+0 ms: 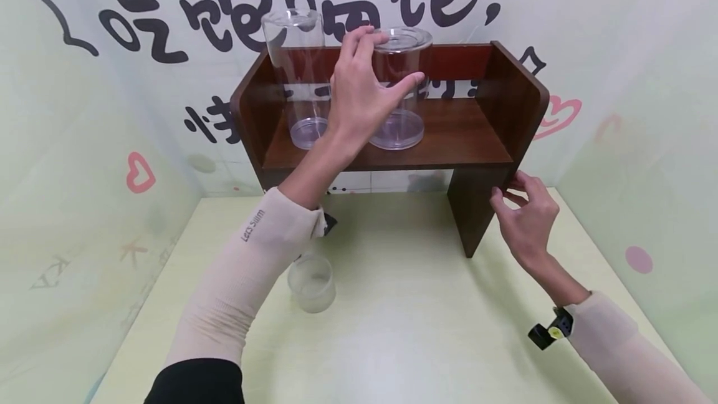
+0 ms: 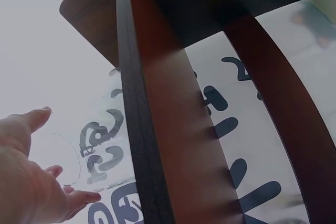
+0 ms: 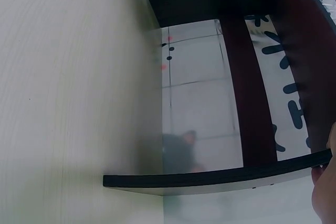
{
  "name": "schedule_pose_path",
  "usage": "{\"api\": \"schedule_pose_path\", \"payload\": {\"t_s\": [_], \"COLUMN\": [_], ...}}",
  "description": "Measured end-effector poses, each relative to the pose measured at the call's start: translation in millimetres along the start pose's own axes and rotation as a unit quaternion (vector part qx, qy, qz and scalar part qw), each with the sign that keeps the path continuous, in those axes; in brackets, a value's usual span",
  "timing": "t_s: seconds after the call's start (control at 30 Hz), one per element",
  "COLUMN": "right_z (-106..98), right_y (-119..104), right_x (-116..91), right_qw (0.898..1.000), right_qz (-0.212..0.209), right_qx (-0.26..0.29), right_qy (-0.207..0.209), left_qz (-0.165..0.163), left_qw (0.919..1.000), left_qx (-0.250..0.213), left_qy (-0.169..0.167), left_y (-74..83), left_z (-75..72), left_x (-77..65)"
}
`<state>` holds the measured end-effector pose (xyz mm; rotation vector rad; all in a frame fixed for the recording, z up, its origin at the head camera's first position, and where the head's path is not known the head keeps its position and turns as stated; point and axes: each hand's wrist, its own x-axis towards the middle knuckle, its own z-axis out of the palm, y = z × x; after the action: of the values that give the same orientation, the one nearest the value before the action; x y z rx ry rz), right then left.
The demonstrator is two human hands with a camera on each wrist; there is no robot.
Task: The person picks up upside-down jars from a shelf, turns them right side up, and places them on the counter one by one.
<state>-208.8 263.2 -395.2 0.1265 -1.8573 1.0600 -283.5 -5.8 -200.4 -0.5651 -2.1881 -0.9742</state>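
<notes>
The wide clear jar (image 1: 407, 106) stands on the wooden shelf (image 1: 460, 133), right of the tall jar (image 1: 297, 83); the left hand (image 1: 361, 85), fingers spread beside it, could topple either by swinging carelessly, and the right hand (image 1: 528, 214), pinching the right side panel (image 1: 480, 201), could jolt both by tugging.

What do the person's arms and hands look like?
Both hands are bare, no gloves. The left sleeve is cream and finely ribbed, with small dark lettering near its cuff and black cloth higher up. The right sleeve is cream too, with a black wristband bearing a yellow-green round spot.
</notes>
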Motion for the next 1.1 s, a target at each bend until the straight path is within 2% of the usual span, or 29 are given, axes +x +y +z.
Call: {"api": "schedule_pose_path", "payload": {"t_s": [0.4, 0.73, 0.83, 1.1], "right_z": [0.3, 2.5, 2.8, 2.6], "right_y": [-1.0, -5.9, -7.7, -9.5], "right_x": [-1.6, -4.2, -4.8, -3.1], "right_qw": [1.0, 1.0, 1.0, 1.0], "right_qz": [0.004, 0.013, 0.014, 0.014], "right_qx": [0.003, -0.003, -0.001, -0.002], "right_qy": [0.009, 0.017, 0.019, 0.019], "left_qz": [0.028, 0.058, 0.071, 0.06], "left_qw": [0.9982, 0.9912, 0.9866, 0.97], "left_qx": [-0.051, -0.11, -0.138, -0.228], "left_qy": [0.018, 0.044, 0.051, 0.06], "left_y": [6.7, 7.0, 8.9, 14.9], "left_z": [-15.5, -29.0, -33.6, -48.8], "left_x": [-13.6, -32.4, -39.5, -59.0]}}
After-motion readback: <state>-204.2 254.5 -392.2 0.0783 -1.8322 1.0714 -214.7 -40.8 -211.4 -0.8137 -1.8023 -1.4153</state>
